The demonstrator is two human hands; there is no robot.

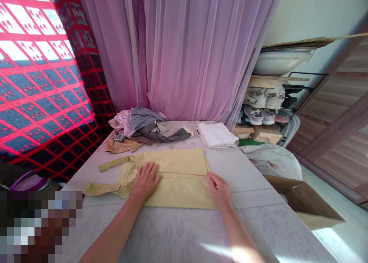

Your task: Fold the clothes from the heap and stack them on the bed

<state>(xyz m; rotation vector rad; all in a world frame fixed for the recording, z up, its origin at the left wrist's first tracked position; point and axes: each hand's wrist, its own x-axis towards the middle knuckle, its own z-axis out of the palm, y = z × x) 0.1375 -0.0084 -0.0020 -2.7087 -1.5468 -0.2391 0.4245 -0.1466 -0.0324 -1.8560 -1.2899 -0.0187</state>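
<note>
Grip of l. hand [146, 180] is spread flat on yellow garment [178, 161], laid across worktop [172, 232]; grip of r. hand [220, 190] is pinched on hem [205, 162]. Cloth prob. light, limp, easily creased; best held by hem corners

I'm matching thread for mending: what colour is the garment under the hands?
Plain khaki yellow garment; it shows best in the head view.

Bright daylight glows through the upper left; sunlit patches glare at the bottom centre and lower right. The middle has soft, faint shadows and looks fairly sharp. Edges stretch with wide-angle distortion, and coarse pixel blocks cover the lower left corner.
</note>
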